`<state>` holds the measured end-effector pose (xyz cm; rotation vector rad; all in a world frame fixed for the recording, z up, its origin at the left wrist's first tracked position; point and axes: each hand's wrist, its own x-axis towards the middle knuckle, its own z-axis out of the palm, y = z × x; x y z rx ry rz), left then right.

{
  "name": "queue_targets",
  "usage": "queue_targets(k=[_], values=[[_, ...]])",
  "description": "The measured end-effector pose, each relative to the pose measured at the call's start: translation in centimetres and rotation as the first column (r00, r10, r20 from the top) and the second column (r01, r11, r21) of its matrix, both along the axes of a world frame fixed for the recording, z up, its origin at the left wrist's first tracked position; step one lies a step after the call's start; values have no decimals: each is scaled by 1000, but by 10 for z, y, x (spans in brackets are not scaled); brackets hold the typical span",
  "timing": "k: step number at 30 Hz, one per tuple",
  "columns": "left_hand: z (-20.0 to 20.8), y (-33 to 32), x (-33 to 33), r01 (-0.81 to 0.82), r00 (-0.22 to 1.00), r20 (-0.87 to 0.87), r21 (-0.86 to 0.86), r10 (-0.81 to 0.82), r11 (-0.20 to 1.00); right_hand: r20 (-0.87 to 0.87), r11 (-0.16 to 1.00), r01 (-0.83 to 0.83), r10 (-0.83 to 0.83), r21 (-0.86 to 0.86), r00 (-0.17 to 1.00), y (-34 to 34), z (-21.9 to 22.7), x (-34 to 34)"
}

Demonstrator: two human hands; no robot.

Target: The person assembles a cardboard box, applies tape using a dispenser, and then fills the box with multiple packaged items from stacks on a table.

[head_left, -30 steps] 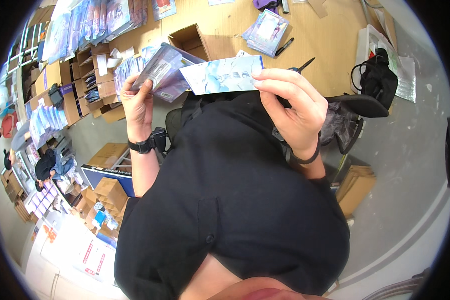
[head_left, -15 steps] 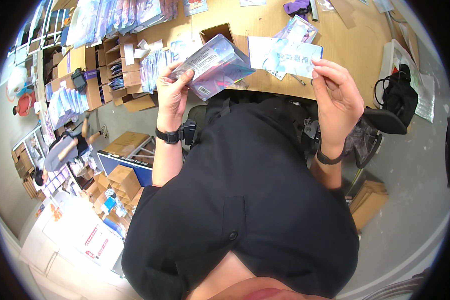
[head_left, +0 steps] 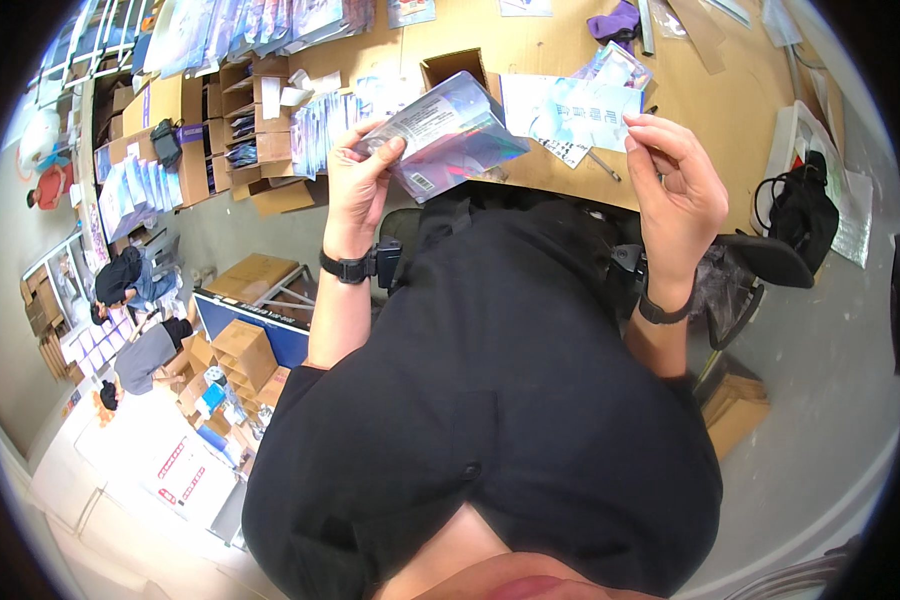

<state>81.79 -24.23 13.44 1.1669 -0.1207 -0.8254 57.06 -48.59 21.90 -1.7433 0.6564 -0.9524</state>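
Note:
My left hand point(head_left: 358, 192) grips a clear, shiny plastic pouch point(head_left: 455, 135) by its left edge, the thumb on top. The pouch is tilted and carries a printed label panel with a barcode at its lower corner. Raised to its right, my right hand point(head_left: 678, 200) pinches the right end of a white and pale-blue printed card point(head_left: 560, 112) between thumb and fingertips. The card reaches left to beside the pouch, over the table's near edge. Beneath it lie a small paper with dark print point(head_left: 567, 150) and a pen point(head_left: 604, 166).
An open cardboard box point(head_left: 454, 66) stands on the table point(head_left: 530, 45) behind the pouch. Packed pouches point(head_left: 322, 130) and carton compartments point(head_left: 255, 110) line the left. A black bag point(head_left: 805, 205) hangs at the right. Two people bend over work at far left.
The view has shifted slightly, and my left hand with the pouch appears a little farther right. The card is still in my right hand. Far left, the people have changed position.

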Motion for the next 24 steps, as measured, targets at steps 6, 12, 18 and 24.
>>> queue_targets(k=[6, 12, 18, 24], values=[[-1, 3, 2, -9, 1000, -12, 20, 10, 1000, -27, 997, -68, 68, 26, 997, 3, -3, 11], [-1, 9, 6, -41, 999, -25, 4, 41, 999, -32, 996, -86, 86, 2, 996, 4, -3, 21], [-2, 14, 8, -52, 998, -39, 1, 52, 999, -54, 991, -127, 129, 35, 990, 3, -9, 23], [-2, 16, 9, -39, 999, -18, 17, 39, 999, -39, 987, -161, 162, 23, 986, 5, -13, 29]])
